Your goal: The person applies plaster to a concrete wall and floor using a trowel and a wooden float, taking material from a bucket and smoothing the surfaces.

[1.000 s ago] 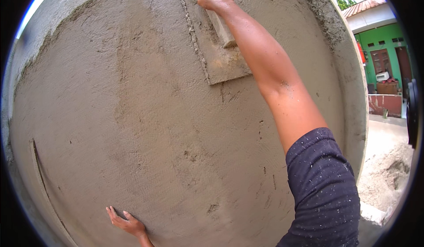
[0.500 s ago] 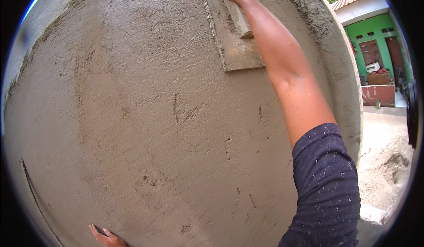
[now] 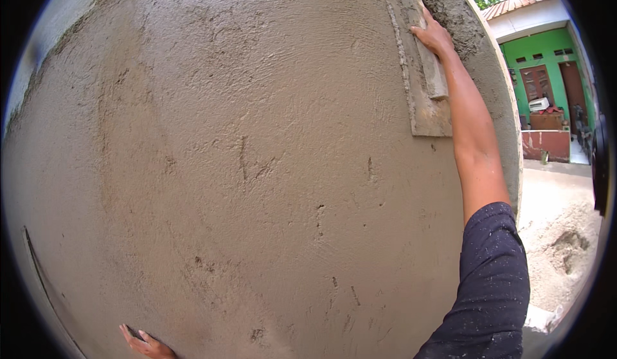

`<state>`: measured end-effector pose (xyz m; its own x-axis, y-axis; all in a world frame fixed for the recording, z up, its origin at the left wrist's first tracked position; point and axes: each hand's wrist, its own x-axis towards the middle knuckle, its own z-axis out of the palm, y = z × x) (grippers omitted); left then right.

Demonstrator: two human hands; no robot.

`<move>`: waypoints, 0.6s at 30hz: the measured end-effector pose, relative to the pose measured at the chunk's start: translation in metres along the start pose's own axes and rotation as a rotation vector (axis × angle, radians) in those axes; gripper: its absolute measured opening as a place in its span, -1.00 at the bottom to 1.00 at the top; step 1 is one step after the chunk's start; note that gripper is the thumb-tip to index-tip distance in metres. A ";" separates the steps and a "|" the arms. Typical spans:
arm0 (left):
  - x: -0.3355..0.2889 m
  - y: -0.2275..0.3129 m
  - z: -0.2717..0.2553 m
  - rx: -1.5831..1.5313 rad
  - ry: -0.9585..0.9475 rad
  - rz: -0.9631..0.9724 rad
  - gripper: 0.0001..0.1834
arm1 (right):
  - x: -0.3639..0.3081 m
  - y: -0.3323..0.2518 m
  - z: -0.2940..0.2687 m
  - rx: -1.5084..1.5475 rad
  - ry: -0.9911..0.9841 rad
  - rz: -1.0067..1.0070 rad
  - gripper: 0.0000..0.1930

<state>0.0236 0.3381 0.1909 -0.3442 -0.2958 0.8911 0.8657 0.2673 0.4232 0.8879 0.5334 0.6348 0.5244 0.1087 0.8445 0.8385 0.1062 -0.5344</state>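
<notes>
A wall of wet grey-brown plaster (image 3: 289,185) fills most of the view. Against its upper right part lies a long flat plastering float (image 3: 429,120), tilted slightly and smeared with plaster. My right hand (image 3: 435,36) is wrapped round the float's raised handle, the arm stretched upward. A thin ridge of mortar clings to the float's left edge. At the lower left, my left hand (image 3: 146,345) shows in part near the wall. Something small and dark sits between its thumb and fingers; I cannot make out what it is.
Rougher mortar (image 3: 450,2) runs along the wall's upper right edge. A thin dark strip (image 3: 40,272) stands out at the lower left. Beyond the wall, a sand heap (image 3: 562,237) lies on the ground before a green house (image 3: 543,51).
My right hand has moved the float right and somewhat down across the plaster, toward the wall's right edge. My left hand stays low, shifted slightly left in the view.
</notes>
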 end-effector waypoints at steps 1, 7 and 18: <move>-0.001 0.000 0.006 0.021 -0.009 -0.055 -0.41 | -0.024 0.019 -0.010 0.043 -0.076 0.024 -0.21; -0.002 0.009 0.009 -0.063 -0.031 0.002 -0.47 | -0.227 0.138 -0.018 0.125 -0.003 -0.005 -0.21; -0.001 -0.015 0.004 -0.100 -0.107 0.022 -0.41 | -0.716 0.053 -0.044 0.274 -0.115 0.231 -0.17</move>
<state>0.0091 0.3379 0.1846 -0.3572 -0.1902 0.9145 0.9033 0.1787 0.3900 0.5636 0.4176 0.0035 0.6620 0.2696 0.6994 0.6213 0.3246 -0.7132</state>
